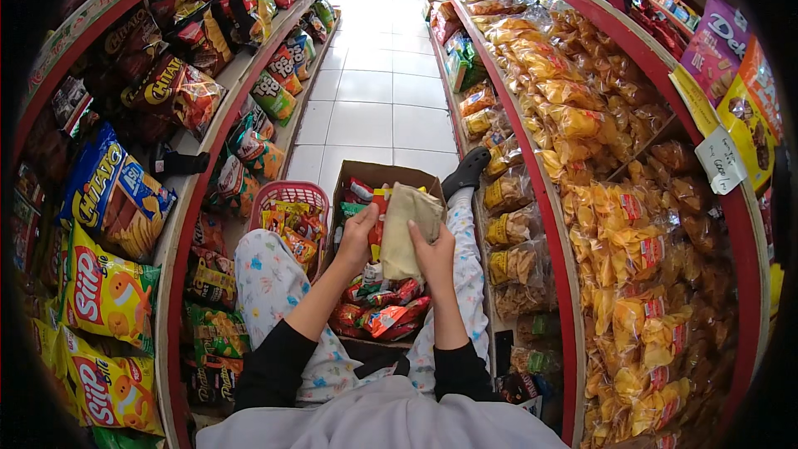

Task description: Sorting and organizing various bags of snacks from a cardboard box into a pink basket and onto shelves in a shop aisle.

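My right hand (433,255) grips a folded beige cloth (406,224), thumb on top, above an open cardboard box (399,171) between my legs. A red and yellow snack packet (378,227) is pinched in my left hand (358,240); the cloth lies against it and covers part of it. Inside the box are more packets, among them red and orange ones (389,318) near its front and a green one (352,211) at the left. The cloth and my hands hide the middle of the box.
A pink plastic basket (290,190) with small snack packets stands left of the box. Shelves of chip bags (112,293) rise on the left, and bagged crisps (623,249) fill those on the right. A white tiled aisle (361,115) stretches ahead. My shoe (466,169) touches the right side.
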The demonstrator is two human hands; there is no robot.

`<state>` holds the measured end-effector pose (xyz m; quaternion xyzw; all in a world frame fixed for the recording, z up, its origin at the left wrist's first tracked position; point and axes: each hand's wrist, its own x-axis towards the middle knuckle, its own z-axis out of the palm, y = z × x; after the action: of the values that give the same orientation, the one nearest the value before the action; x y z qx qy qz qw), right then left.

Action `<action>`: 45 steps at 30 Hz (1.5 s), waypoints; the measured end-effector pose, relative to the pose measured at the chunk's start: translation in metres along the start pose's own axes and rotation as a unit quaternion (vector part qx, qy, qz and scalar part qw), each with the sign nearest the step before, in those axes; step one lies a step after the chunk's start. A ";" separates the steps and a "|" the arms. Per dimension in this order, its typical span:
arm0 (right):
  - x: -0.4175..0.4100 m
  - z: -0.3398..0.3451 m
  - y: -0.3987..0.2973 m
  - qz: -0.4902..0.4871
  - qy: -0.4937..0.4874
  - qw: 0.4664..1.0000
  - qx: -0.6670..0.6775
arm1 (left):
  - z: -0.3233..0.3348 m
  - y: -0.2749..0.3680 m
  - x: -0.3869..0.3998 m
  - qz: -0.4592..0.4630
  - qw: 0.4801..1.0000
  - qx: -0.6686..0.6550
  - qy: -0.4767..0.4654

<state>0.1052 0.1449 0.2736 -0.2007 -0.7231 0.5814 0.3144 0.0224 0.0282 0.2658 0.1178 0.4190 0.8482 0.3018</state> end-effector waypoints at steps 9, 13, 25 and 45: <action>0.014 -0.021 0.022 0.006 0.063 0.997 0.038 | 0.006 0.006 -0.004 -0.068 0.996 -0.037 -0.046; 0.015 -0.019 0.034 0.032 0.035 0.998 0.044 | -0.005 0.013 0.003 -0.057 0.996 -0.040 -0.053; 0.015 -0.032 0.041 0.206 -0.040 0.913 0.349 | 0.003 0.029 0.002 -0.031 0.989 -0.139 -0.050; 0.014 -0.054 0.023 0.144 -0.132 0.957 0.214 | -0.012 0.028 0.004 0.001 0.871 0.476 -0.123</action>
<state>0.1308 0.1985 0.2617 -0.1522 -0.5803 0.7829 0.1647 0.0022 0.0096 0.2795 0.3515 0.7309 0.5254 0.2574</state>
